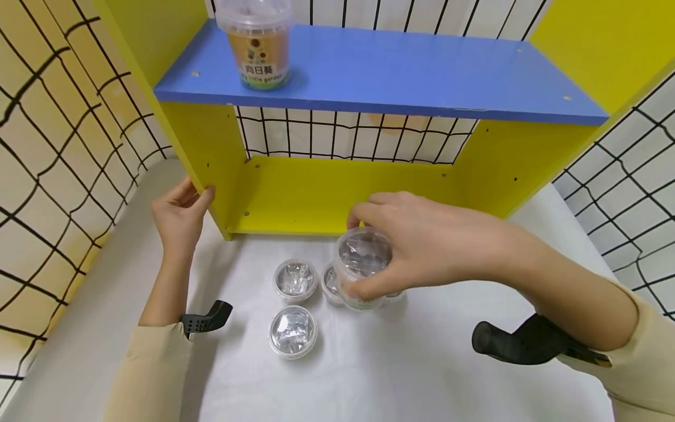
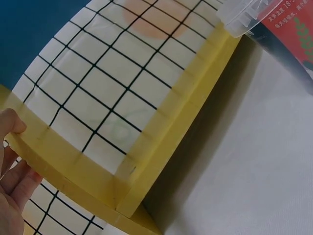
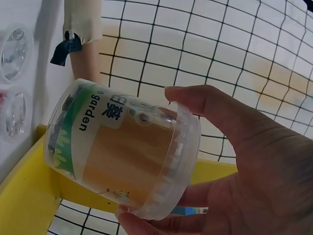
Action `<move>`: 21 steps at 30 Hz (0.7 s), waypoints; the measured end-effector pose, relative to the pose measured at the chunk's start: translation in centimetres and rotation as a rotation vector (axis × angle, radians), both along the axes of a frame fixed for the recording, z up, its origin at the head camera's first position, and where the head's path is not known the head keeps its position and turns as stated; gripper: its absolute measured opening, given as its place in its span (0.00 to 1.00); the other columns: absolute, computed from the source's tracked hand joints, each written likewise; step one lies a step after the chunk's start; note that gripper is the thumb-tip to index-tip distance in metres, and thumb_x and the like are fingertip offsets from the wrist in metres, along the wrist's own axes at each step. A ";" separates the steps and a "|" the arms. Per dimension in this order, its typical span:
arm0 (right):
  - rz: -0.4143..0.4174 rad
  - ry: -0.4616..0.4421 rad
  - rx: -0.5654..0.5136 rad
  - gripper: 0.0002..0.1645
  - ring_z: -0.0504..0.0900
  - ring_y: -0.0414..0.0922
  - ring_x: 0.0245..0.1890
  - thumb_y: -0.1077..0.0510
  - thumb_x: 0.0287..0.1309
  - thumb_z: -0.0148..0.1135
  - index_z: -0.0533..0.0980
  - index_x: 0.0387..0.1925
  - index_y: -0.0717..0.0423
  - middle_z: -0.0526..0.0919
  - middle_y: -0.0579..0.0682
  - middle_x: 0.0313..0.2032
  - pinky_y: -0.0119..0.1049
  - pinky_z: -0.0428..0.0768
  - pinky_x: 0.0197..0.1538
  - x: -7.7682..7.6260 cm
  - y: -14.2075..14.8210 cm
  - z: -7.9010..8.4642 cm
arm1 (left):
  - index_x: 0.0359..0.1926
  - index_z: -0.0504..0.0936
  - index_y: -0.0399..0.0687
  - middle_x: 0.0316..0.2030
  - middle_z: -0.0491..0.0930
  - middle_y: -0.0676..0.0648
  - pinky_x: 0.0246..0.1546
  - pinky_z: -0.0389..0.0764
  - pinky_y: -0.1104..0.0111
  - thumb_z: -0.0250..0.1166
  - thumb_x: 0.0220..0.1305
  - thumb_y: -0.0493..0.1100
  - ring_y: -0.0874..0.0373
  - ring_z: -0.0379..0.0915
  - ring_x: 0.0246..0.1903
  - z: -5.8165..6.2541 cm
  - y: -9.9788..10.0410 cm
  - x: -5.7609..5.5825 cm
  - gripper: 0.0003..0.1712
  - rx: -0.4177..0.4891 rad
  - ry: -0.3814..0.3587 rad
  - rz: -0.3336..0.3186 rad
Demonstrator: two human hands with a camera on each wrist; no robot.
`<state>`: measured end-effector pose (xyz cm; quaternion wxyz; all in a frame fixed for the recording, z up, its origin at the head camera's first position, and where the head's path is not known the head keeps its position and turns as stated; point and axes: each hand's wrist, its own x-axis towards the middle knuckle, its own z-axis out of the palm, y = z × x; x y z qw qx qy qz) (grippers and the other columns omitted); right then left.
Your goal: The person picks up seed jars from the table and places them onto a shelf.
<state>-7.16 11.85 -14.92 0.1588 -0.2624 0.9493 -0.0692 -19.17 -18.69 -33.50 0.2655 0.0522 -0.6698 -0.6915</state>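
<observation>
My right hand [image 1: 422, 237] grips a clear plastic cup [image 1: 364, 255] by its sides, in front of the shelf's bottom board. In the right wrist view the cup [image 3: 127, 147] shows an orange and green label with the word "garden", fingers and thumb around its lidded end. On the left, my left hand [image 1: 181, 214] pinches the front edge of the yellow side panel [image 1: 216, 138], thumb on the inner face; the left wrist view shows the same grip. Two lidded cups [image 1: 295, 280] stand left of the held cup, which partly hides others behind it.
Above, a blue shelf board [image 1: 390, 70] carries another labelled cup [image 1: 261, 55] near its left end. The yellow bottom board [image 1: 306, 193] lies behind the cups. Black wire mesh [image 1: 53, 176] surrounds the white-covered table [image 1: 401, 375].
</observation>
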 end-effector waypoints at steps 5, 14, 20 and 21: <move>0.041 -0.010 0.000 0.31 0.70 0.39 0.40 0.32 0.40 0.63 0.71 0.43 0.44 0.73 0.38 0.38 0.30 0.74 0.39 -0.6 -0.3 0.5 | 0.44 0.83 0.48 0.41 0.83 0.49 0.37 0.79 0.79 0.69 0.45 0.33 0.68 0.81 0.34 -0.2 -0.1 -0.1 0.20 -0.020 0.013 0.004; 0.029 0.011 0.044 0.30 0.72 0.37 0.36 0.31 0.40 0.64 0.71 0.42 0.43 0.75 0.36 0.34 0.28 0.75 0.33 -1.5 -1.5 3.0 | 0.45 0.82 0.46 0.41 0.83 0.50 0.37 0.79 0.80 0.69 0.45 0.32 0.69 0.80 0.34 -0.4 0.0 0.0 0.21 -0.009 -0.003 -0.008; 0.055 0.059 0.092 0.32 0.73 0.38 0.35 0.29 0.39 0.62 0.71 0.41 0.44 0.74 0.38 0.33 0.28 0.76 0.31 -1.9 -2.2 4.5 | 0.44 0.83 0.47 0.41 0.83 0.50 0.38 0.79 0.79 0.69 0.45 0.33 0.68 0.81 0.35 -0.1 0.0 0.1 0.21 -0.017 -0.010 0.004; 0.059 0.061 0.097 0.32 0.73 0.38 0.35 0.29 0.39 0.62 0.71 0.41 0.44 0.74 0.38 0.34 0.28 0.76 0.31 -1.9 -2.3 4.6 | 0.44 0.83 0.47 0.41 0.83 0.50 0.38 0.79 0.79 0.69 0.45 0.33 0.68 0.81 0.35 -0.1 -0.1 0.1 0.20 -0.021 -0.012 0.004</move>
